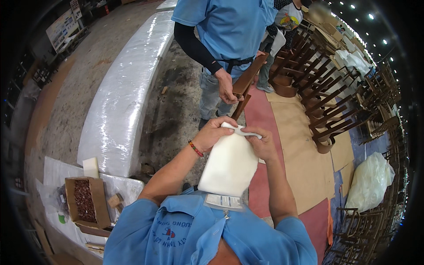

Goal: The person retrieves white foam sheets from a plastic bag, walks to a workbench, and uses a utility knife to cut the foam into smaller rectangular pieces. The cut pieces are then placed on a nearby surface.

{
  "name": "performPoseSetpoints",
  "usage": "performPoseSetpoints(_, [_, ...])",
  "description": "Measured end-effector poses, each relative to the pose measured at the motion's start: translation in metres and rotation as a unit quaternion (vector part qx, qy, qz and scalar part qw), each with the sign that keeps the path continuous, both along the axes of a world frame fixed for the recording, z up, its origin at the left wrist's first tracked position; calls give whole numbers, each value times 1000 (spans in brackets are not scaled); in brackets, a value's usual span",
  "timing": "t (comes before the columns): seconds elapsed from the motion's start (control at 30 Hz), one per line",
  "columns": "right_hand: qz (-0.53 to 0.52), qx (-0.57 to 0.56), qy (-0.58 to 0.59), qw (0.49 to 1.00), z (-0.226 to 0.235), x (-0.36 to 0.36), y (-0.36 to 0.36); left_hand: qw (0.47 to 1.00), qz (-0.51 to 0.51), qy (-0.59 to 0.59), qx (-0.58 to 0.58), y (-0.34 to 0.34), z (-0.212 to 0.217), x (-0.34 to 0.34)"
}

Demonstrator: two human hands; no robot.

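A white foam sheet [230, 164] hangs between my two hands in front of my chest. My left hand [215, 134], with a beaded band on its wrist, pinches the sheet's far left corner. At the far right corner my right hand [264, 143] is closed on the same sheet. Between the hands, the far edge is curled over in a narrow strip. Facing me, a co-worker in a blue shirt holds a brown wooden piece [251, 76] just beyond the sheet. The co-worker's hand [226, 87] grips its lower end.
At left lies a long plastic-wrapped stack [128, 92]. Near it a cardboard box [101, 198] holds small reddish-brown pieces. Several brown wooden chair parts [322, 110] stand on cardboard sheets [304, 172] at right. A translucent plastic bag [370, 181] sits beside stacked chairs.
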State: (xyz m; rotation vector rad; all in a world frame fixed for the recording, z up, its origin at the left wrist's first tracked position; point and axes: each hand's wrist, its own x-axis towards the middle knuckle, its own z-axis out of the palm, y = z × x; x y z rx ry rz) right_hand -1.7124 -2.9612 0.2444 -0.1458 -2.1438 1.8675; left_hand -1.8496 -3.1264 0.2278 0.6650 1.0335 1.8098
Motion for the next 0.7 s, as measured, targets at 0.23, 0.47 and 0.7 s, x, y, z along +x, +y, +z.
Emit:
performPoseSetpoints(0.23, [30, 27, -26, 999, 6, -3, -2, 995, -63, -75, -35, -8, -2, -8])
performPoseSetpoints(0.47, [33, 118, -30, 992, 6, 0, -5, 986, -77, -143, -43, -14, 4, -1])
performPoseSetpoints(0.7, [54, 150, -59, 985, 8, 3, -3, 994, -42, -61, -74, -9, -2, 3])
